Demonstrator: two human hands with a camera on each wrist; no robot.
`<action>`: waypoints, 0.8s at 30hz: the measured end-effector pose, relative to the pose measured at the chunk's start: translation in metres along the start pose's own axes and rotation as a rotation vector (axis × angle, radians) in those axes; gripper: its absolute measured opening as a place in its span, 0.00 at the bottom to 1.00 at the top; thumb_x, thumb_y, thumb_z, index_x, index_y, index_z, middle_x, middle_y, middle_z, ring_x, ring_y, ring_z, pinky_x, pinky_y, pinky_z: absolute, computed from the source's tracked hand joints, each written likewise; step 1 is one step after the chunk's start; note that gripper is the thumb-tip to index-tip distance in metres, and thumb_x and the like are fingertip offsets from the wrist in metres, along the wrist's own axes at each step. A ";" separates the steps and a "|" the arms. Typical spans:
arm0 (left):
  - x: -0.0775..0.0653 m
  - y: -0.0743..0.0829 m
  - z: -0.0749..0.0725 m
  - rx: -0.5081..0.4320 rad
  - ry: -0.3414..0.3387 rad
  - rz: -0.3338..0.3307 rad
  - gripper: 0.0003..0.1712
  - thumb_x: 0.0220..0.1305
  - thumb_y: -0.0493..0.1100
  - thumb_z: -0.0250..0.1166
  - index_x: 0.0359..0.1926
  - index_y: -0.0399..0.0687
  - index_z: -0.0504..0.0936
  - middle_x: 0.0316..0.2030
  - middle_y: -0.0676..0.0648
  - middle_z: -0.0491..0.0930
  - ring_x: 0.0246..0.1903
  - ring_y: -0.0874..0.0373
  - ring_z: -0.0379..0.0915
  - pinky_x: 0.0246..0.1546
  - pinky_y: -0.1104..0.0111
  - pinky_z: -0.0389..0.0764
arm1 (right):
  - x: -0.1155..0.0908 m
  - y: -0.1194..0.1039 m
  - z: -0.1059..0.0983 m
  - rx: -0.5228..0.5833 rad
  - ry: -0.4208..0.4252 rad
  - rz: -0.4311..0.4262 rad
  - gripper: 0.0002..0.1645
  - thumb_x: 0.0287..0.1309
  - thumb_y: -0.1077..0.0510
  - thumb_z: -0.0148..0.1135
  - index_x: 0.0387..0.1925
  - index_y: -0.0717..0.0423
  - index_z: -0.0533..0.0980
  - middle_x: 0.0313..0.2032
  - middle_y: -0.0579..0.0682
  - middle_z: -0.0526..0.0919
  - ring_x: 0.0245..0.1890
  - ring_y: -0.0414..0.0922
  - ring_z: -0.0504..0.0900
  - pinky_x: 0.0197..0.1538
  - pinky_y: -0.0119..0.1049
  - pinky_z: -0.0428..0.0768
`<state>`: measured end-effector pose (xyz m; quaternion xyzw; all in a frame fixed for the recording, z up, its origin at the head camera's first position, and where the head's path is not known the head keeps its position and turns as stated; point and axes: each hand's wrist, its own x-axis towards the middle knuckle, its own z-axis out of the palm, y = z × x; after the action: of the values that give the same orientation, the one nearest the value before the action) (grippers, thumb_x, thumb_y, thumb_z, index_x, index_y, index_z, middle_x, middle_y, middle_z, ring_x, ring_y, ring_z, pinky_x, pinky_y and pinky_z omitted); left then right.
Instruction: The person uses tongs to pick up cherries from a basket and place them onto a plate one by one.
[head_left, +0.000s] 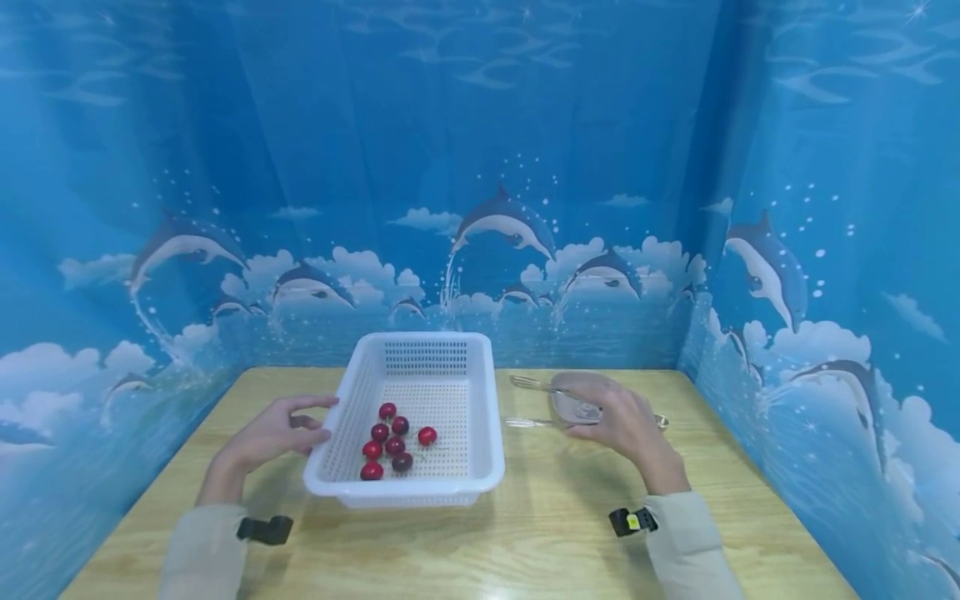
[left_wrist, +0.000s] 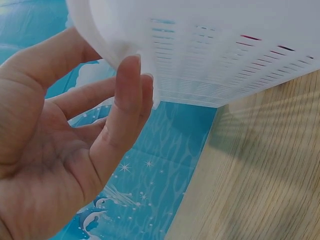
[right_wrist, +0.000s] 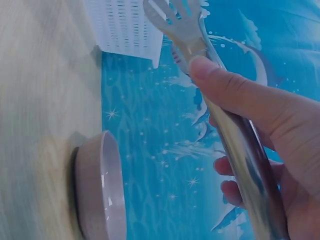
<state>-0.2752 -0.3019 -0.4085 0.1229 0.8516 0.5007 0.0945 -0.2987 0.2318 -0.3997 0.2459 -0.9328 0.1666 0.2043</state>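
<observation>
A white perforated plastic basket (head_left: 480,400) stands left of the table's middle, with several red cherries (head_left: 394,446) on its floor. My left hand (head_left: 266,429) is at the left rim; its thumb and fingers grip the edge, and in the left wrist view the rim (left_wrist: 107,45) hides one fingertip. My right hand (head_left: 618,417) holds metal tongs (right_wrist: 245,160) along their arms, thumb on top. Their fork-like end (right_wrist: 182,22) points toward the basket, with the two tips spread apart. Below the tongs sits a small pale pinkish bowl (right_wrist: 92,190), partly covered by the hand in the head view.
The wood-grain table (head_left: 540,542) meets a blue curtain (head_left: 480,125) printed with dolphins at the back and both sides. Dark wrist cameras are strapped over both sleeves (head_left: 690,533).
</observation>
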 end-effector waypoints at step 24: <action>-0.001 0.001 0.001 -0.022 -0.001 0.008 0.42 0.66 0.43 0.70 0.75 0.33 0.64 0.61 0.27 0.78 0.49 0.46 0.86 0.46 0.55 0.89 | 0.030 -0.037 -0.013 -0.110 0.143 -0.318 0.38 0.38 0.44 0.87 0.54 0.47 0.86 0.48 0.47 0.91 0.37 0.43 0.81 0.25 0.24 0.68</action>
<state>-0.2735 -0.3011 -0.4086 0.1253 0.8457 0.5102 0.0942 -0.2994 0.1946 -0.3672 0.3662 -0.8729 0.0977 0.3071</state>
